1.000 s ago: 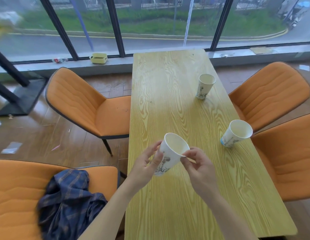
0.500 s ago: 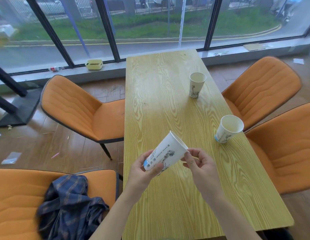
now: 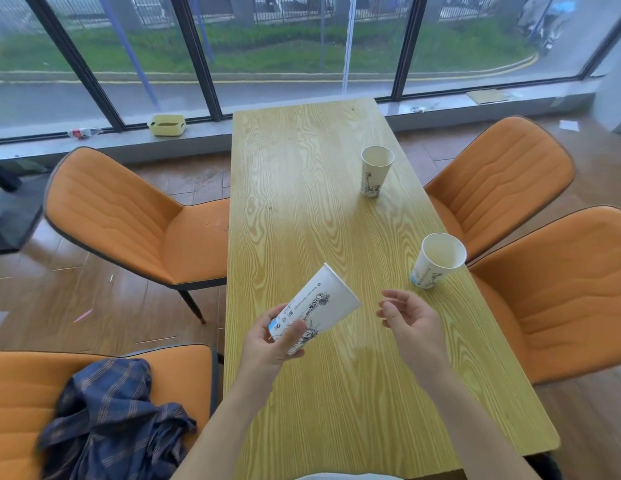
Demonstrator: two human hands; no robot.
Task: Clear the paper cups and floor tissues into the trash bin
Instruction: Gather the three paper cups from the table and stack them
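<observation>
My left hand (image 3: 271,344) grips the base of a white printed paper cup (image 3: 319,303), tilted with its mouth pointing up and to the right above the wooden table (image 3: 302,202). My right hand (image 3: 411,320) hovers beside it, fingers loosely curled and holding nothing. A second paper cup (image 3: 437,259) stands near the table's right edge, just beyond my right hand. A third paper cup (image 3: 375,170) stands farther back on the table. Bits of tissue (image 3: 569,125) lie on the floor at the far right and at the left edge. No trash bin is in view.
Orange chairs flank the table: one at the left (image 3: 136,220), two at the right (image 3: 503,181). A near-left chair holds a crumpled blue plaid shirt (image 3: 115,420). On the window sill sit a yellow tissue box (image 3: 167,124) and a lying bottle (image 3: 82,132).
My right hand let go of the held cup's rim and moved to the right. The left hand tilted the cup further onto its side and kept it.
</observation>
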